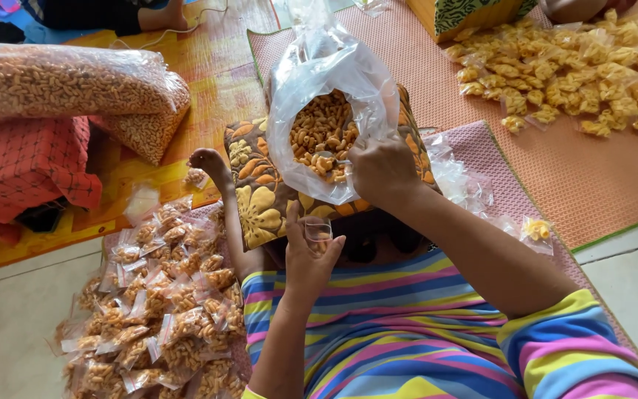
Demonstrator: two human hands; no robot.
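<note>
Gripping the big clear bag of snacks (324, 111) over the flowered cushion (258, 203), the right hand (379, 171) is clenched on its rim; the left hand (309, 260) pinches a small empty bag (318, 231), packed packets (160, 310) heaped just left.

1. The right hand (382, 168) reaches into a large clear bag (326, 89) of orange snacks (320, 137).
2. The left hand (308, 255) holds a small clear packet (318, 230).
3. Filled packets (160, 310) are heaped at the pink mat's (592, 177) left edge.
</note>
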